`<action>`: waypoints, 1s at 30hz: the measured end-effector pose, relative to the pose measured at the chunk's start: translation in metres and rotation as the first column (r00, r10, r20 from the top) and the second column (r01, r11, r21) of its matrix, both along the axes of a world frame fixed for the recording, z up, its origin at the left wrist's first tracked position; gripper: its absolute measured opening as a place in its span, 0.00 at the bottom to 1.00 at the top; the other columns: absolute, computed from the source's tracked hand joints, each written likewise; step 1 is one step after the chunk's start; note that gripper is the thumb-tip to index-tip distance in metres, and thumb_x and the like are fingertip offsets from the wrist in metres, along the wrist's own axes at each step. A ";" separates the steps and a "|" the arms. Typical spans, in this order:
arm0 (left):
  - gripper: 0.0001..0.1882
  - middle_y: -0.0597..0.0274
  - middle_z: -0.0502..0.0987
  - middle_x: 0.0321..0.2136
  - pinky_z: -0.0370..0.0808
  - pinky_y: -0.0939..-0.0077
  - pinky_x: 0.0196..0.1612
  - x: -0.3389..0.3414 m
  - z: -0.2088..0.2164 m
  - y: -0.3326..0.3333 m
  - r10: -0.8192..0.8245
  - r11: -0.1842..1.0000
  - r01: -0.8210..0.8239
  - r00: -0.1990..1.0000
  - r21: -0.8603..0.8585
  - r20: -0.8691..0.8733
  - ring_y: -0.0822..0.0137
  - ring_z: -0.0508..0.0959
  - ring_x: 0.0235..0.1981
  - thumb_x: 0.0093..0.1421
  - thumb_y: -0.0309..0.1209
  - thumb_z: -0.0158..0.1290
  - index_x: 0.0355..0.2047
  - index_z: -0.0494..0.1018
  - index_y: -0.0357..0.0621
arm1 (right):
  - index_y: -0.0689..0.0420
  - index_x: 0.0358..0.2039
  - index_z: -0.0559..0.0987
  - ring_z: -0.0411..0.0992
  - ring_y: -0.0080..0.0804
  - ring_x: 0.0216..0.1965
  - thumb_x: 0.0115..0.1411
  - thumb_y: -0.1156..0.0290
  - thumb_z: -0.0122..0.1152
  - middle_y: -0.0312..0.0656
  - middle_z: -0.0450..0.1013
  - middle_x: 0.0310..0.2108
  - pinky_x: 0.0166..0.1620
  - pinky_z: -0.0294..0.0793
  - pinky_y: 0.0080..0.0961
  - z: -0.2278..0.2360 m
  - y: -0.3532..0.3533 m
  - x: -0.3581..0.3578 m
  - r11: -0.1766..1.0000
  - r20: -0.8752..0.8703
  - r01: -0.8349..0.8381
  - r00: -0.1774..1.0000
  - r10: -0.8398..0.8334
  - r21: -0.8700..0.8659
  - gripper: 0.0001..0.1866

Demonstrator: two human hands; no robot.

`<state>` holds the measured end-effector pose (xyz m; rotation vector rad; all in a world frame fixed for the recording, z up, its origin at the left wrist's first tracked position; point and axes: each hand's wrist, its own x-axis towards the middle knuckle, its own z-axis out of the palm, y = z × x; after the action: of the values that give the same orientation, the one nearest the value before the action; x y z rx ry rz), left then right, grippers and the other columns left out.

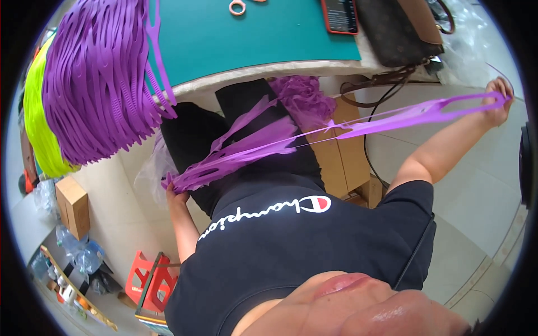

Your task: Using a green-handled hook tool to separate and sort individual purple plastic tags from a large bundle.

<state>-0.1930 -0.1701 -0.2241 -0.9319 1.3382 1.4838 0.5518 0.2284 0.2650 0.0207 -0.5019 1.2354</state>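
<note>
A long piece of thin, stretchy purple sheeting (255, 147) is drawn out across my lap, narrowing to a few taut strands in the middle. My right hand (499, 102), far out to the right with the arm extended, has its fingers closed on the looped end of a purple strip (431, 109). At the left, my left hand (178, 189) grips the bunched other end beside my thigh. Many similar purple slotted strips (103, 78) hang over the table's left edge. A crumpled purple heap (305, 101) lies under the table edge, beyond my knees.
On the table are a green mat (252, 39), pink scissor-like handles (237, 7), a phone in a red case (340, 15) and a brown handbag (398, 31). Yellow-green strips (36, 106) hang at far left. A cardboard box (73, 204) and red stool (148, 283) stand left.
</note>
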 end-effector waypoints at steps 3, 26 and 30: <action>0.19 0.53 0.72 0.51 0.64 0.46 0.60 -0.003 0.013 0.017 -0.042 0.998 0.043 0.999 -0.034 0.016 0.52 0.70 0.54 0.59 0.31 0.42 0.51 0.70 0.44 | 0.62 0.28 0.64 0.63 0.32 0.27 0.51 0.78 0.48 0.42 0.62 0.23 0.31 0.60 0.28 0.040 0.029 0.031 0.999 0.117 0.025 0.993 -0.022 -0.025 0.04; 0.24 0.52 0.77 0.33 0.75 0.66 0.37 0.223 0.277 0.212 0.054 0.342 0.919 -0.226 -0.195 -0.973 0.55 0.79 0.33 0.52 0.37 0.64 0.44 0.71 0.36 | 0.50 0.26 0.68 0.75 0.22 0.33 0.61 0.69 0.62 0.39 0.74 0.27 0.24 0.70 0.12 -0.012 -0.068 -0.446 0.736 0.492 -0.671 0.615 0.616 -0.082 0.11; 0.21 0.54 0.77 0.29 0.75 0.70 0.32 0.221 0.271 0.232 0.079 0.506 0.804 -0.403 -0.312 -0.912 0.59 0.79 0.27 0.51 0.36 0.64 0.39 0.71 0.37 | 0.51 0.27 0.68 0.73 0.20 0.31 0.60 0.71 0.62 0.39 0.74 0.28 0.27 0.66 0.11 -0.032 -0.068 -0.443 0.921 0.840 -0.388 0.511 0.181 0.037 0.11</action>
<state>0.0278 0.0620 0.0473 1.7746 1.5743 1.5317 0.1084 0.1606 0.2325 -0.3263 -1.5386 1.4740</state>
